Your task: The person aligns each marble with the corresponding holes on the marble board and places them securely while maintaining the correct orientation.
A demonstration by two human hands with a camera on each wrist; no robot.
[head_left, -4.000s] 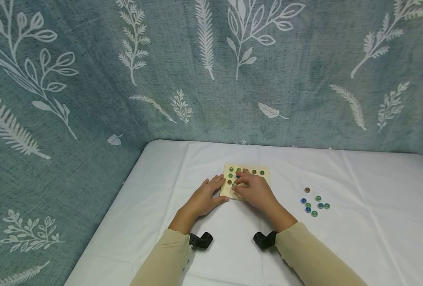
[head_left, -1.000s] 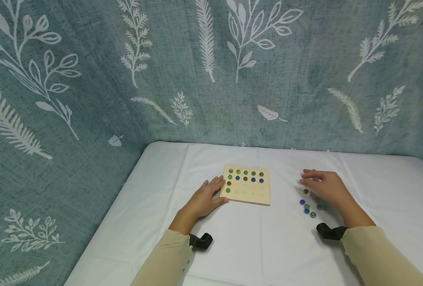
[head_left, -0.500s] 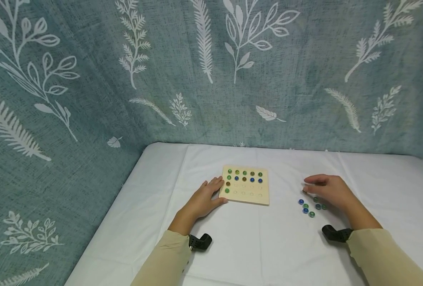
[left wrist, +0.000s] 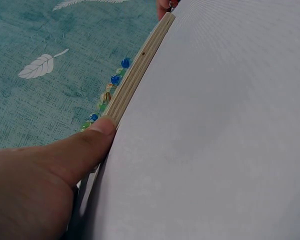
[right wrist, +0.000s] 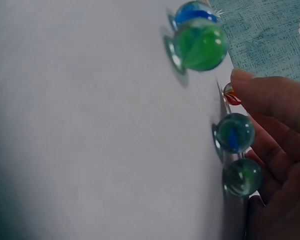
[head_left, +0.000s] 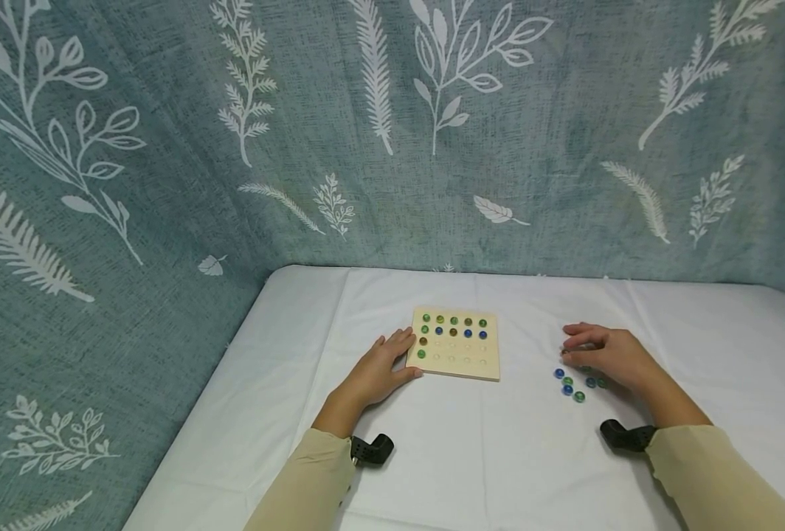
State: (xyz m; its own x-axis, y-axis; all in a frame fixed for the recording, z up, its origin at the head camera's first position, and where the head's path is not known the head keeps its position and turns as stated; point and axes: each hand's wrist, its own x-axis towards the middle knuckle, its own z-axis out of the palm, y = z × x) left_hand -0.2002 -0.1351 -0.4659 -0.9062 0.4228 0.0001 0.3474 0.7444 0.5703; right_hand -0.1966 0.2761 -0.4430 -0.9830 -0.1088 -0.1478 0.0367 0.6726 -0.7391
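Observation:
A square wooden board (head_left: 474, 362) with rows of round holes lies on the white tablecloth. Green, blue and brown marbles (head_left: 454, 327) fill its two far rows and part of its left column. My left hand (head_left: 381, 366) rests flat against the board's left edge, its thumb (left wrist: 70, 155) pressed to the plywood rim (left wrist: 137, 75). My right hand (head_left: 597, 352) sits curled over a loose cluster of marbles (head_left: 568, 388) to the board's right. Its fingertips (right wrist: 270, 100) pinch a small orange-brown marble (right wrist: 231, 95) that still lies on the cloth.
Green (right wrist: 201, 44) and blue-green (right wrist: 234, 133) marbles lie beside the right hand's fingers. A teal curtain (head_left: 392, 133) with white leaf prints hangs behind and to the left of the table. The table's left edge (head_left: 220, 369) runs close to the left hand.
The right hand left the board, crossed right to the loose marbles and lowered onto them, fingers curling over the orange-brown one. The left hand and board have not moved.

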